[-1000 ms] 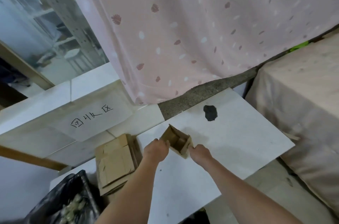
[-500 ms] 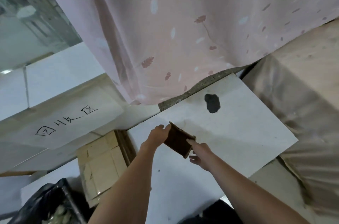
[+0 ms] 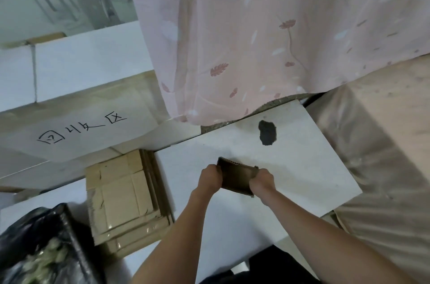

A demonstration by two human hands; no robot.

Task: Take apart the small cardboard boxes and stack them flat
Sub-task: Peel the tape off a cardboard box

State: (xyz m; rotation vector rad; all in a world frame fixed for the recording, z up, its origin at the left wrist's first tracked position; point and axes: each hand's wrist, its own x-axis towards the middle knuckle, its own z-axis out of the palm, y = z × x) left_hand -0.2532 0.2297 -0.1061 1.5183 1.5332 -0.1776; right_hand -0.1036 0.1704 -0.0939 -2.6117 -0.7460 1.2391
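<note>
**Cardboard box pressed flatter between both hands**

Cardboard box (image 3: 237, 175) now looks nearly collapsed where a second ago it stood open. I see my left hand (image 3: 210, 179) gripping its left edge and my right hand (image 3: 262, 182) gripping its right edge; half a second ago that right hand was spread open. I hold the box above the white board (image 3: 302, 167). Fingers are hidden behind the card. The flattened stack (image 3: 123, 200) lies left, partly cut by the black bag (image 3: 39, 248).

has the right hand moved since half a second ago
Yes. The right hand has shifted to grip the cardboard box, judged against the dark spot.
</note>
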